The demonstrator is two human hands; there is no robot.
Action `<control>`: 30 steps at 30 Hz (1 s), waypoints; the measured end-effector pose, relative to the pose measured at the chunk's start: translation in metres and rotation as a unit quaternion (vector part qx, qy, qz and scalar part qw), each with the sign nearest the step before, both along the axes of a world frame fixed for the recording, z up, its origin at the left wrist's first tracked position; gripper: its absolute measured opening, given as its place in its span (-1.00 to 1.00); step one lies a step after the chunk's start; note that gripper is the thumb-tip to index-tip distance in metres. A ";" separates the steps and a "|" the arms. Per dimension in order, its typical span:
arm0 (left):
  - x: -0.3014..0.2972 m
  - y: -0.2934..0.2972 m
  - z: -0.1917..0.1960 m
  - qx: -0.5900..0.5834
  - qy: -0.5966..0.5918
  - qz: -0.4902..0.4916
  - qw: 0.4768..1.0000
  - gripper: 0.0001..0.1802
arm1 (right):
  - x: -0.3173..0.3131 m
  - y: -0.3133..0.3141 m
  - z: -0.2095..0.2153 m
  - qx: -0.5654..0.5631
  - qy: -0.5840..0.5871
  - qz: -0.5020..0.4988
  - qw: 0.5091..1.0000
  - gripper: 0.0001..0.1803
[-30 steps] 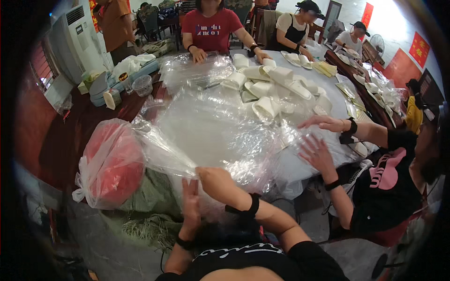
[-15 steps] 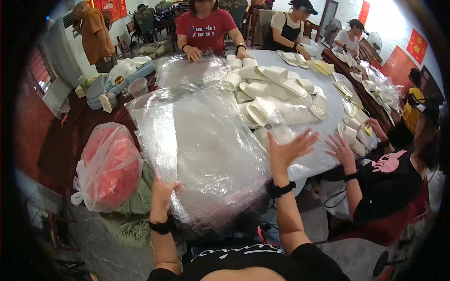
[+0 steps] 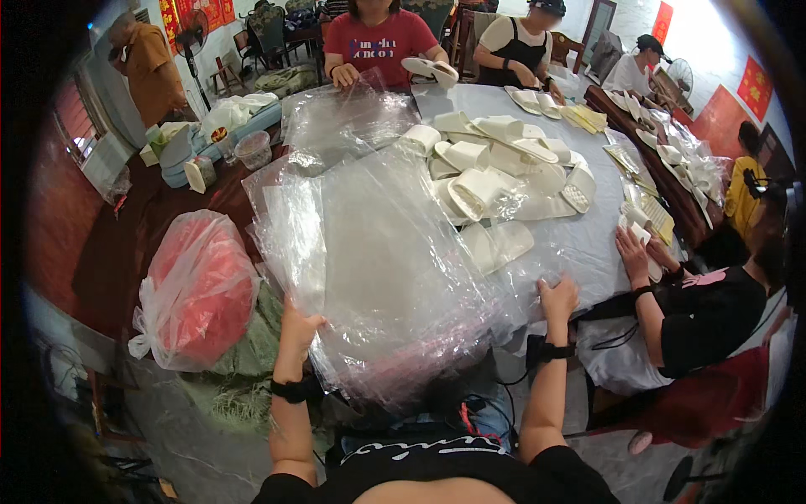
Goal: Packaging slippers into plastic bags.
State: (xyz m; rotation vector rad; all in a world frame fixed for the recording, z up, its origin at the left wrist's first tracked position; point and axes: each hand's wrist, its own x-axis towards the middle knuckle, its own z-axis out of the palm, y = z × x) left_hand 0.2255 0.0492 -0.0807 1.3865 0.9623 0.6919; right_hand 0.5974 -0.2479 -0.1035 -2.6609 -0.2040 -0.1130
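A stack of clear plastic bags [image 3: 386, 269] lies at the near edge of the bench [image 3: 579, 244], overhanging it. The left hand [image 3: 298, 332] fingers clamp its left edge; the right hand [image 3: 558, 298] fingers grip its right corner. White slippers [image 3: 487, 181] crowd behind it; a red-filled sack [image 3: 197, 290] sits just left.

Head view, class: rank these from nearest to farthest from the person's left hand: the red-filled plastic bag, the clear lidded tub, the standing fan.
From the left hand:
1. Red-filled plastic bag, just to its left, off the table.
2. Clear lidded tub, farther up on the table's left part.
3. Standing fan, at the back wall.
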 end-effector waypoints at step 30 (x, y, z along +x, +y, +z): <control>0.027 -0.065 0.055 0.561 0.194 0.097 0.799 -0.38 | -0.159 0.117 0.065 0.188 0.093 0.531 0.821 -0.58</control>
